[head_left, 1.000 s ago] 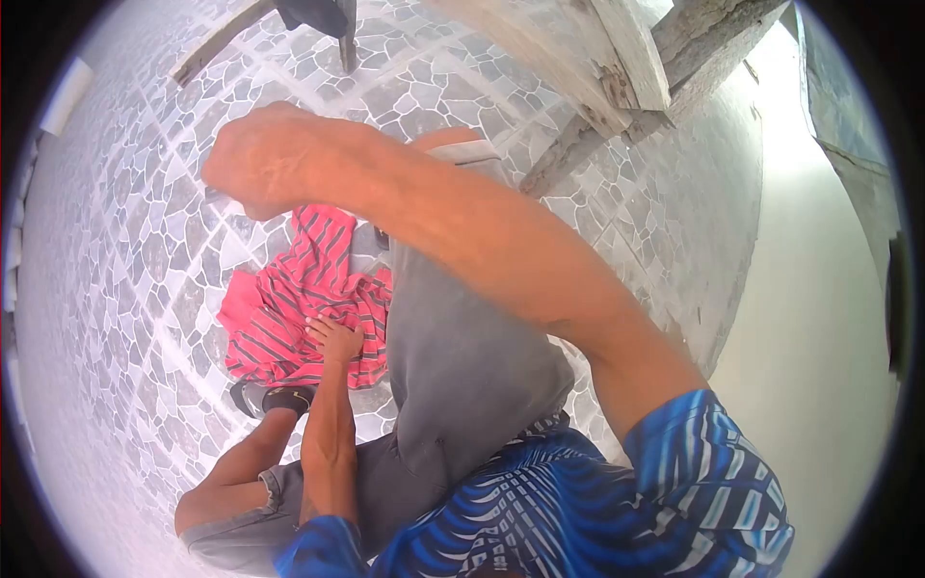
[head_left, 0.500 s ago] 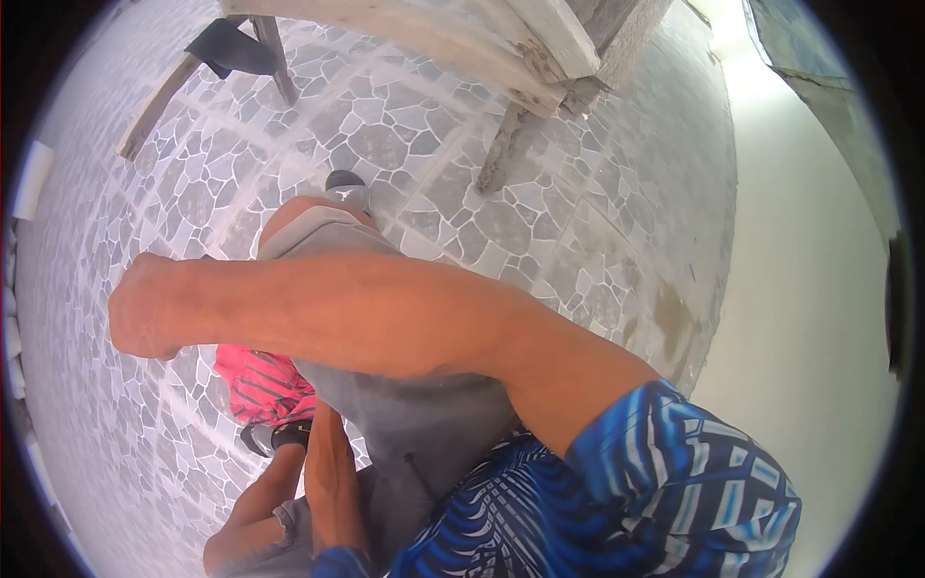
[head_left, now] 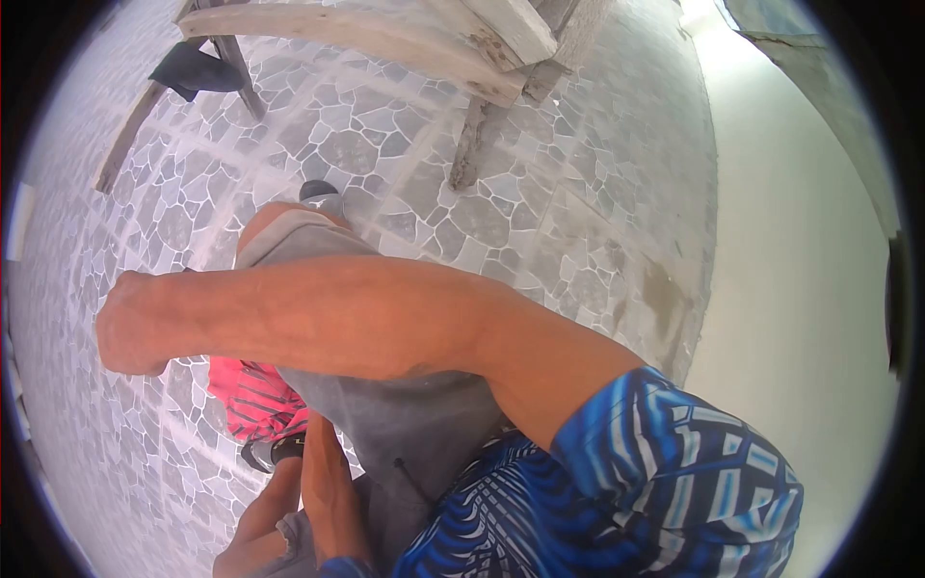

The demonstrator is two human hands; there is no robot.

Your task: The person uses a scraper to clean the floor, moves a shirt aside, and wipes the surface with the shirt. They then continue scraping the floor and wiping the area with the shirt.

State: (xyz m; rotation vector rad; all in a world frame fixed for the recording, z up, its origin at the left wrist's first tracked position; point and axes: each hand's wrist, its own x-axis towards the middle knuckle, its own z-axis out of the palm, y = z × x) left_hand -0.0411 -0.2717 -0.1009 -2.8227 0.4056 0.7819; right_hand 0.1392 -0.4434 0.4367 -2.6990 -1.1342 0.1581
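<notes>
My right arm stretches across the view to the left, and my right hand is curled closed at its end. Whatever it may hold is hidden by the back of the hand. Below that forearm bunches a pink cloth with dark stripes, partly covered by the arm. My left forearm reaches up beside the cloth, near my thighs. Its hand is hidden behind the cloth and my other arm, so its fingers do not show.
My legs in grey shorts are bent beneath me, with a dark shoe on the floor ahead. A wooden frame stands at the top, with a dark cloth on it. A pale wall runs along the right.
The whole view has shifted slightly, so the wooden frame and floor appear further left. My right hand stays closed and sits slightly lower and further left in view.
</notes>
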